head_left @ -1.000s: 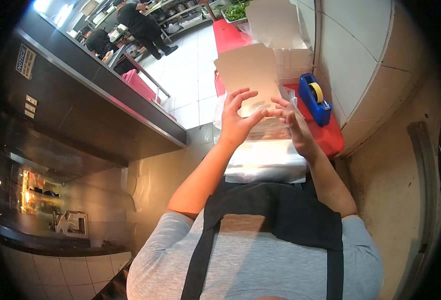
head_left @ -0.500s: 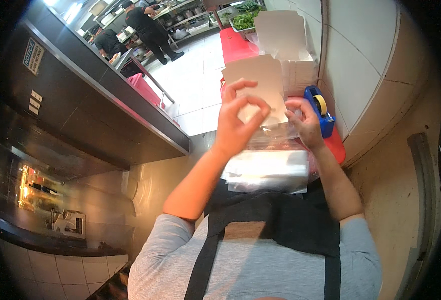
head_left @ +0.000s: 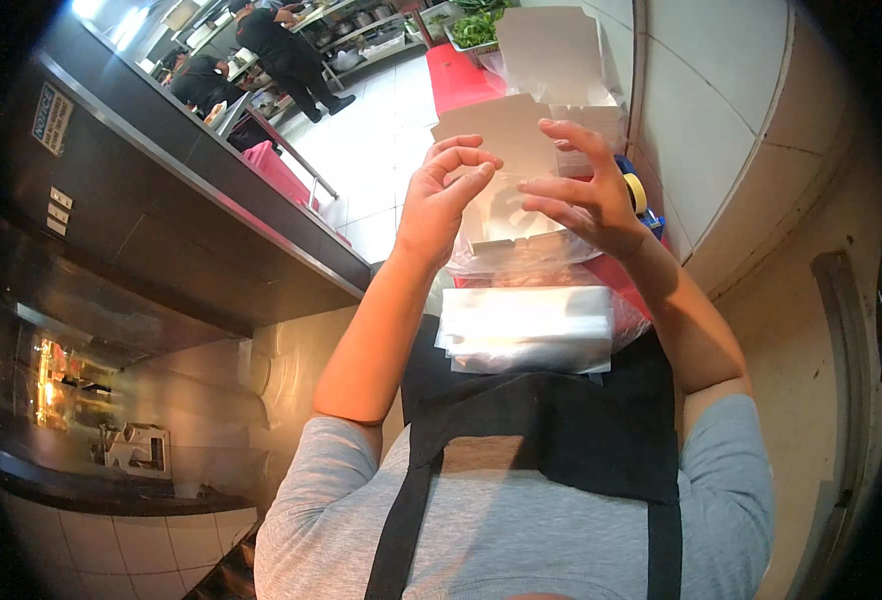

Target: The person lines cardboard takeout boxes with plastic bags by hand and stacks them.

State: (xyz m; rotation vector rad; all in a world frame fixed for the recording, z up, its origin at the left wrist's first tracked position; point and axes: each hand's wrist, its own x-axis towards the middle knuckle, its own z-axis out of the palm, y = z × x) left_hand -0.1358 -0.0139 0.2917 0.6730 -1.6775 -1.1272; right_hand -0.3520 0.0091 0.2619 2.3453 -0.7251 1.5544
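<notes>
Holding a thin clear plastic bag [head_left: 506, 215] up in front of the chest, the person works it between both hands above a red counter [head_left: 461, 75]. The left hand [head_left: 441, 205] pinches the bag's upper left edge, thumb and forefinger closed narrow on the film, the other fingers curled above. The right hand [head_left: 586, 195] has its fingers spread wide against the bag's right side; whether it grips the film or only touches it I cannot tell. The bag hangs with its long axis roughly up and down in the view, its top edge toward the far end of the counter. Just below the hands lies a stack of folded clear bags [head_left: 526, 328], its long side running left to right. A cardboard box [head_left: 506, 130] with a raised flap stands behind the bag, and a blue tape dispenser [head_left: 639, 195] sits just beside the right hand.
</notes>
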